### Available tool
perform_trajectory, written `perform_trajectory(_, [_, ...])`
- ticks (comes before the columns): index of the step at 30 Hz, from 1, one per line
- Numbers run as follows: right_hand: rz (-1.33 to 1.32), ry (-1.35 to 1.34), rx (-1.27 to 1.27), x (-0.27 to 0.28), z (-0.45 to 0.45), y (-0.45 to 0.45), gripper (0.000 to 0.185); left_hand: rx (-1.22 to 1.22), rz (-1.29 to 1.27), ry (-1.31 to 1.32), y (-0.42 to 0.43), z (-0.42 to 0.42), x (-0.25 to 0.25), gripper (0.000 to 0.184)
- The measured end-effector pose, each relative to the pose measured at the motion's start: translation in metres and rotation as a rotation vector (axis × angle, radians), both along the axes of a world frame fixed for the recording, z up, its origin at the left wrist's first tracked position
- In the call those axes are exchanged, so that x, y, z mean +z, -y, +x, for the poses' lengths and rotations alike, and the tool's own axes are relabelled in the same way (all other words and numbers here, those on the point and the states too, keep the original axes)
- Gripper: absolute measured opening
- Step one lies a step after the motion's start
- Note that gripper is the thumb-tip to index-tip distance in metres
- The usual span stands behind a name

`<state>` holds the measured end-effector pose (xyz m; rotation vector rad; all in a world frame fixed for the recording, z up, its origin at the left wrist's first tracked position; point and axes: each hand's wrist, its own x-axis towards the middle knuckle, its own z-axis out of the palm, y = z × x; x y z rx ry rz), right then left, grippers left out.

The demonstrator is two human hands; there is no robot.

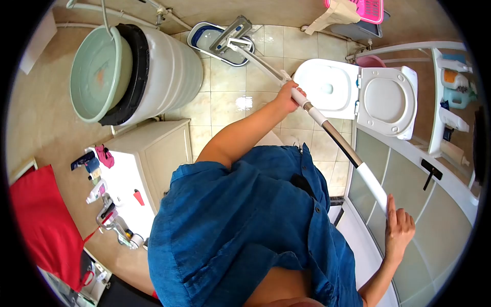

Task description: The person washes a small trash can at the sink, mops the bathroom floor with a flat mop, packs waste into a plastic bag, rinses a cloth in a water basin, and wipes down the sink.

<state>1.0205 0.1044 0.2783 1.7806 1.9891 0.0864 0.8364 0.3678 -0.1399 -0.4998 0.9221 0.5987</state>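
A flat mop (335,138) with a white and metal handle runs slantwise in front of me. My left hand (290,98) is closed around the handle's white upper-middle part. At the near end of the handle, my right hand (399,228) is curled against it, its index finger stretched along the shaft. The grey mop head (231,34) is tilted over a white and blue bucket (198,37) on the tiled floor. Part of the bucket's inside is hidden by the mop head.
An open white toilet (309,77) stands right of the handle. A large white barrel (174,66) with a green basin (97,77) on top is at left. Nearer are a white cabinet (166,146) holding bottles, and glass panels (394,174) at right. A shelf (437,102) holds several bottles.
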Motion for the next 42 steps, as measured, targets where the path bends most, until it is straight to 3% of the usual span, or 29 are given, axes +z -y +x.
perform_trajectory(10, [0.111, 0.144, 0.235, 0.021, 0.061, 0.070, 0.061, 0.141, 0.051, 0.064, 0.104, 0.022, 0.037, 0.018])
perform_trajectory(23, [-0.031, 0.103, 0.003, 0.009, 0.126, 0.189, 0.064, 0.150, 0.119, 0.203, 0.231, 0.108, 0.017, 0.017])
perform_trajectory(30, [-0.089, -0.023, -0.249, 0.003, 0.115, 0.178, 0.067, 0.165, 0.072, 0.152, 0.234, 0.111, 0.020, 0.018])
perform_trajectory(33, [-0.051, -0.056, -0.151, 0.028, 0.111, 0.166, 0.066, 0.191, 0.064, 0.132, 0.220, 0.106, 0.046, 0.020])
perform_trajectory(35, [-0.057, 0.063, -0.138, 0.052, 0.102, 0.158, 0.065, 0.203, 0.043, 0.151, 0.216, 0.101, 0.064, 0.022])
perform_trajectory(39, [-0.064, 0.124, -0.085, 0.053, 0.093, 0.145, 0.061, 0.091, 0.215, 0.094, 0.213, 0.103, 0.049, 0.024])
perform_trajectory(42, [-0.111, 0.155, -0.154, 0.031, 0.088, 0.146, 0.055, 0.027, 0.129, 0.025, 0.213, 0.104, 0.021, 0.028])
